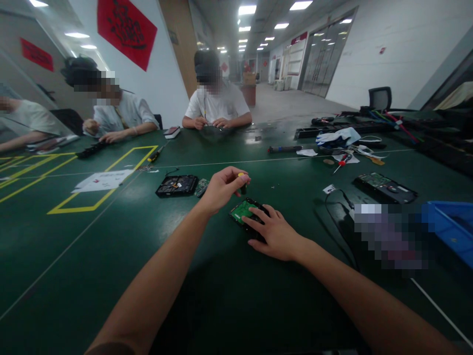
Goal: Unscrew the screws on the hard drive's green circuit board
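My left hand [224, 190] is closed around a screwdriver [243, 183] with a yellow cap and a dark handle, held upright over the far edge of a hard drive. Its tip is too hard to make out. The hard drive [239, 211] lies on the table with its green circuit board facing up. Across its right part rests my right hand [275, 230], fingers spread over the board and thumb near the close edge. To the left sit an opened hard drive [176, 185] and a loose circuit board [201, 188].
On the right are another hard drive [384, 188], a blue bin [453, 229], a cable [338, 231] and a red-handled screwdriver [343, 160]. Gloves [338, 138] lie farther back. A paper sheet [103, 181] is at left. Several people sit across the green table [121, 276].
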### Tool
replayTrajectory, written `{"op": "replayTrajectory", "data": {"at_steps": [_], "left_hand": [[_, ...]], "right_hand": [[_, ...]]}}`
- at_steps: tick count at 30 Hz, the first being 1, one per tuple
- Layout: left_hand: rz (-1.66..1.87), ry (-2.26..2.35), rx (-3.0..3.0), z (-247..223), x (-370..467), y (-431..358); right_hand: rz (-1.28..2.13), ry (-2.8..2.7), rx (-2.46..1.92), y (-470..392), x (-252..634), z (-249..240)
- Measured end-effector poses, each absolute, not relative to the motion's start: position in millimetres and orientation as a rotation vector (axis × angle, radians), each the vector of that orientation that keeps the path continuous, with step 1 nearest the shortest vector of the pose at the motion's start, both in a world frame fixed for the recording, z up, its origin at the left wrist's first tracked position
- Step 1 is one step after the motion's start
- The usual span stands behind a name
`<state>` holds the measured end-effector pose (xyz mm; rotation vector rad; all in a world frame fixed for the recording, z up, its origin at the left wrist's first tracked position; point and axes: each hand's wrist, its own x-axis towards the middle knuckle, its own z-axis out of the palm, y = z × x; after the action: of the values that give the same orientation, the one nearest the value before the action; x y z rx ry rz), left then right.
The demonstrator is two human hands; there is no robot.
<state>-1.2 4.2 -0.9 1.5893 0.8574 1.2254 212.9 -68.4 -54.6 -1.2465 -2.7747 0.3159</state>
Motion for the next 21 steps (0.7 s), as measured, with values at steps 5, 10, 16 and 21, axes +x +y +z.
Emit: {"op": "replayTrajectory", "data": {"at_steps": [5, 10, 16, 21], "left_hand": [[1.342, 0.949, 1.518, -8.9, 6.7, 5.0], [1.386, 0.872, 1.581, -14.9, 9.8, 7.6], [1.286, 0.786, 1.474, -13.6, 10.9, 6.4], [1.229, 0.749, 1.484, -9.9, 14.4, 0.1]], "right_hand": [[0.307, -2.778, -1.238, -68.6, 211.7, -52.9], [0.326, -2.781, -1.254, -68.6, 211.5, -52.7], [0.307, -2.776, -1.248, -69.2, 211.3, -53.2], [0.3, -2.781, -1.241, -69.7, 211.1, -51.5]]}}
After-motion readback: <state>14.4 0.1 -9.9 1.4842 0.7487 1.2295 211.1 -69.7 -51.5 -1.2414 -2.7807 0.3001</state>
